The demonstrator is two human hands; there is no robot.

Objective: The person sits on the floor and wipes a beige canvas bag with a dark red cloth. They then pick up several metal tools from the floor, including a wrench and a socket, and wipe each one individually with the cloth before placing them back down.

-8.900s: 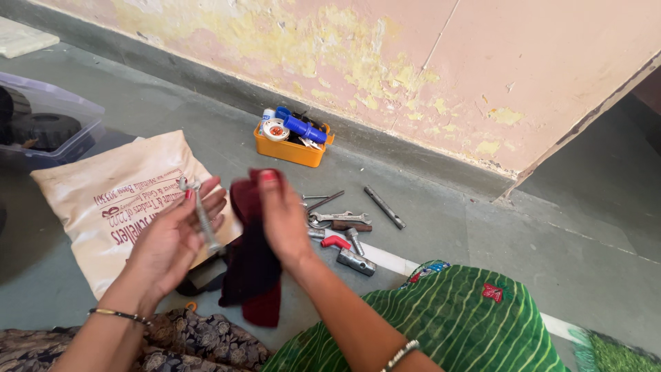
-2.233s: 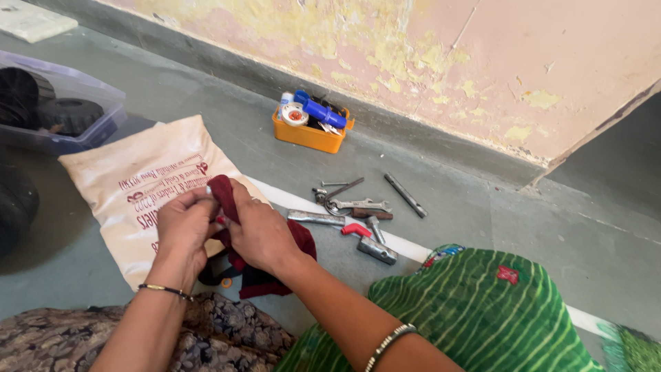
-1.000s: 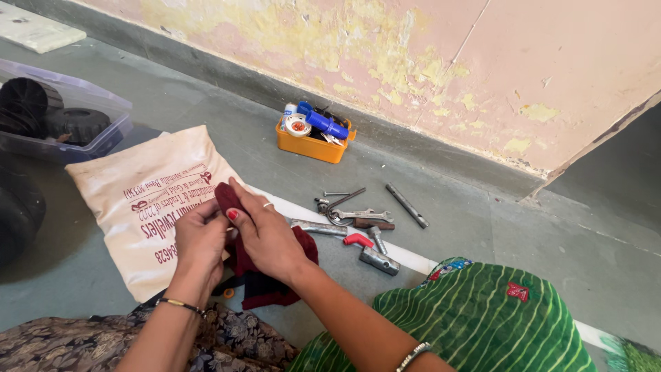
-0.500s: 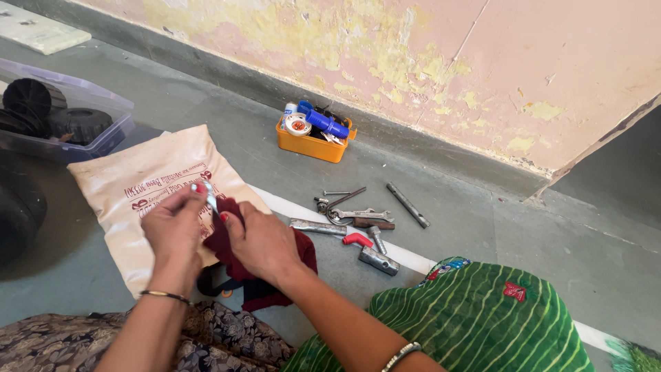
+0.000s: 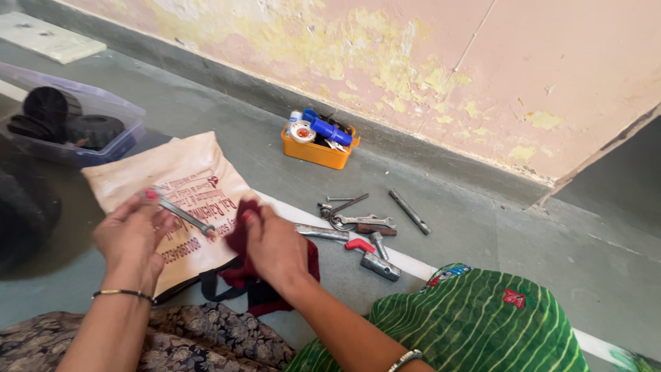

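Pulling the spanner point(image 5: 180, 215) left out of the cloth point(image 5: 241, 238), my left hand point(image 5: 131, 238) pinches it while my right hand point(image 5: 275, 244) clasps the cloth.

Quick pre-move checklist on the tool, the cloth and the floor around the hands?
1. Left hand grips the metal tool: ok, fingers closed on one end.
2. Right hand on the maroon cloth: ok.
3. Cloth touching the tool: not ok, its free tip shows bare just short of the cloth.
4. Tool clean: cannot tell, blurred.
5. Bag lies flat under the hands: ok.
6. Loose tools apart from the hands: ok, they lie beyond the right hand.
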